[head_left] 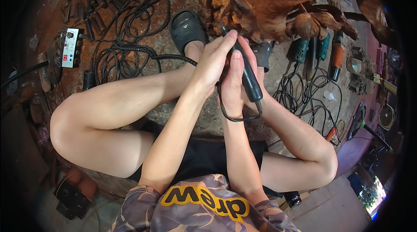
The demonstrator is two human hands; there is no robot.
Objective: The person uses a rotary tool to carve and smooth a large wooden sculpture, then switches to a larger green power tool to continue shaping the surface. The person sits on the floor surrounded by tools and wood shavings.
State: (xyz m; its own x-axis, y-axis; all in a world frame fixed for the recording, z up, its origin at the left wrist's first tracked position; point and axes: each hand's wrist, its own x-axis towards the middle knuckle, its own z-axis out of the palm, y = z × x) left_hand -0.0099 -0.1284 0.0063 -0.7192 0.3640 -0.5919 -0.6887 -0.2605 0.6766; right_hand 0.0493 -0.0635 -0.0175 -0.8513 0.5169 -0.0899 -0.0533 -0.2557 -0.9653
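Both hands are wrapped around a black handheld rotary tool [247, 73], the slim pen-style kind with a cord off the back. The left hand [213, 62] is closed over the front part, its fingers reaching up to near the tip, and the right hand [234, 82] is closed around the middle of the body from underneath. The tool's long axis runs from lower right, where the cord [232, 116] loops out under the right wrist, up and to the left, so the working tip points away from the person, straight at the reddish carved wood piece [278, 1]. The tip looks like it's touching or just about touching the lower edge of the wood, but the fingers cover the contact so I can't say for sure. The left hand is nearer to the wood. Just beyond the hands on the left is a foot in a black slide sandal [187, 25], close beside the tool tip. Further left there's a tangle of black cables [126, 45], a row of chisels [93, 1] and a small white control box [71, 47]. To the right, well clear of the hands, a few corded power tools [319, 51] lie on the stone floor [182, 114].
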